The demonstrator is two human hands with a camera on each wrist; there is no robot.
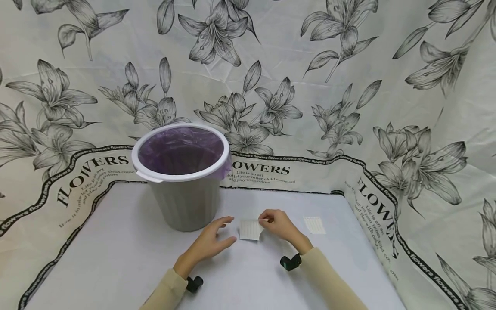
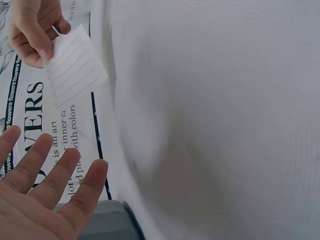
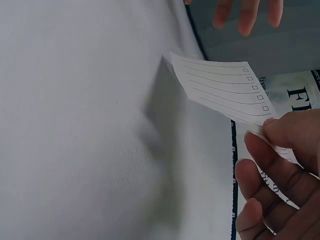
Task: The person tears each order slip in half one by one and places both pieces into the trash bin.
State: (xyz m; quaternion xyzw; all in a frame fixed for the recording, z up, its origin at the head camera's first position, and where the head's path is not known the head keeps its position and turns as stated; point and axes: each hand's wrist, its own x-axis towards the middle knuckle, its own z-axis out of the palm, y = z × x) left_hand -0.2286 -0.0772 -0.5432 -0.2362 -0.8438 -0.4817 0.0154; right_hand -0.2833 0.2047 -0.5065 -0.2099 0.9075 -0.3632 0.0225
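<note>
A small lined paper sheet [image 1: 249,230] with a column of little checkboxes is pinched along one edge by my right hand [image 1: 280,224]. The right wrist view shows the thumb and index finger on the sheet [image 3: 215,87], which bends slightly and is held above the white table. To the left of the sheet, my left hand [image 1: 212,239] hovers with fingers spread and holds nothing. In the left wrist view the left hand's fingers [image 2: 90,187] are straight and apart from the paper. Another lined sheet [image 1: 314,225] lies flat on the table, right of my right hand.
A grey trash bin [image 1: 186,202] with a white rim and purple liner stands at the back left of the white table [image 1: 116,254]. Behind and beside the table hangs a flower-print cloth [image 1: 263,172]. Dark wrist cameras sit on both wrists.
</note>
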